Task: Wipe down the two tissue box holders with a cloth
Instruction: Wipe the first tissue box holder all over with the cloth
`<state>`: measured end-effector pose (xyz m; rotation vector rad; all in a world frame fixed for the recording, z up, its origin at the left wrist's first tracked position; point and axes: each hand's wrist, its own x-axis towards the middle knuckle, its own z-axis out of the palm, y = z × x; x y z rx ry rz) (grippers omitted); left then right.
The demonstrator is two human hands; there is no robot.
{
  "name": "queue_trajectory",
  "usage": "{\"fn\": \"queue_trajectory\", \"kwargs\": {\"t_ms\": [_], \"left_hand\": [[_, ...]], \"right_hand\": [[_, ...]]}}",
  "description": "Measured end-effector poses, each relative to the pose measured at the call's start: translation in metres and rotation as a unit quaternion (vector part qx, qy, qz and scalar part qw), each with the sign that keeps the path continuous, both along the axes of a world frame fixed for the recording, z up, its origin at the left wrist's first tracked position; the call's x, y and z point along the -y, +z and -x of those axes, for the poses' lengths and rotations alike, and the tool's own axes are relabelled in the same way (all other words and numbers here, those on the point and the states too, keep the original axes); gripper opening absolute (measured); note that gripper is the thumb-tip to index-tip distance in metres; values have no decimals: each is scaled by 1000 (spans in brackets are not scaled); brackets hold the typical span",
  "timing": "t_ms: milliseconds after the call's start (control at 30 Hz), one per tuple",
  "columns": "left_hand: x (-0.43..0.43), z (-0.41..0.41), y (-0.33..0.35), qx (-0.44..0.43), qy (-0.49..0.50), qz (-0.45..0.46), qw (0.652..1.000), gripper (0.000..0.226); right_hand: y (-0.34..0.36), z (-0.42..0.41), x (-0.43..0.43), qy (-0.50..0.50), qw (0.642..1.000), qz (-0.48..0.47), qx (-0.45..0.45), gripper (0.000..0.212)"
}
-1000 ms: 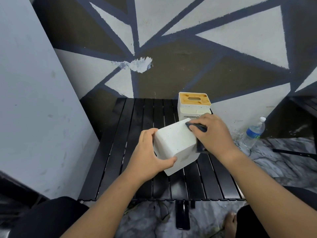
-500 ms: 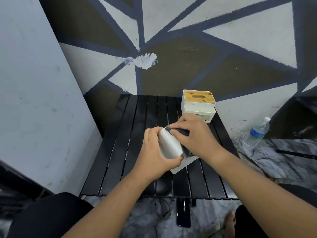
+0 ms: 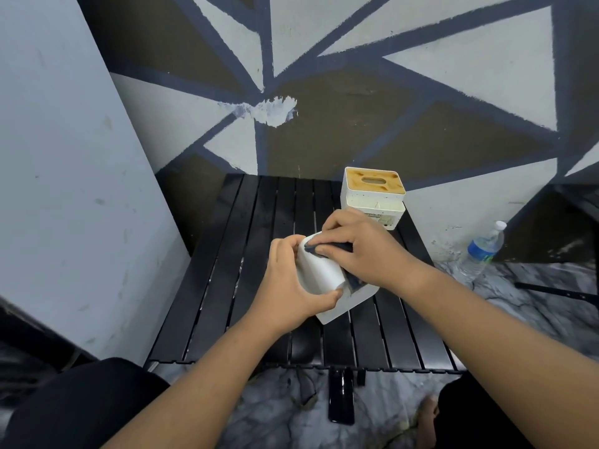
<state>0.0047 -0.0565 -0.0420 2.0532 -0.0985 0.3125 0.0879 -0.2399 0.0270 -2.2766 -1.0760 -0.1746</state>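
Clamped around the near tissue box holder [image 3: 319, 273], my left hand [image 3: 291, 283] has its thumb on the lower corner and its fingers curled over the top edge, steadying the white box where it sits tilted on the black slatted table [image 3: 227, 286]. My right hand [image 3: 363, 251] is closed on a dark cloth [image 3: 351, 279], pressing it flat against the box's upper right face; only the cloth's edges show past my fingers. From its thin walls I judge the holder to be light, hollow, hard plastic, stiff enough to take rubbing but smooth and likely to slip or skate on the slats, so I keep hold at opposite corners and edges, not on the flat faces. The cloth looks soft and bunches easily under my palm. A second holder [image 3: 372, 197], white with a tan slotted lid, stands upright at the table's far edge, just behind my right hand and untouched.
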Motion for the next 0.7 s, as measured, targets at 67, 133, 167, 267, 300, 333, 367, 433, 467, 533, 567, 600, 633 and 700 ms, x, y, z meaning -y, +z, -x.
{"fn": "queue_trajectory", "kwargs": {"t_ms": [67,133,167,267,300,333,367,433,467,533,567,600,633,700], "left_hand": [[-1,0,0,-3,-3,2,1000,92],[-2,0,0,-8,-5,1,1000,92],[-3,0,0,-10,-2,0,1000,92],[-1,-2,0,-3,4,-10,1000,91],[-1,-2,-1,0,5,-15,1000,92],[0,-1,-1,2,6,-19,1000,92],[0,-1,-1,3,7,-22,1000,93],[-1,-1,-1,1,4,-28,1000,94],[-1,0,0,1,3,-29,1000,93],[-3,0,1,-4,2,-22,1000,94],[-4,0,1,-8,0,-19,1000,93],[-4,0,1,-10,-2,-20,1000,93],[-3,0,2,-8,-3,-23,1000,92],[-2,0,2,-1,5,-27,1000,94]], "right_hand": [[-3,-1,-4,-1,1000,14,26,23],[-1,1,2,17,999,38,32,22],[1,4,9,34,998,54,30,21],[8,13,30,87,991,96,31,20],[9,15,34,94,990,100,31,20],[10,14,33,94,990,98,31,20],[10,13,29,88,992,90,33,19],[9,7,13,61,995,71,45,19],[9,4,3,47,996,63,52,19],[9,0,-12,27,997,54,50,21],[9,-1,-14,24,997,53,51,21],[8,0,-11,27,997,55,56,21],[7,3,-5,37,996,58,63,20],[4,12,14,68,993,64,69,18]]}}
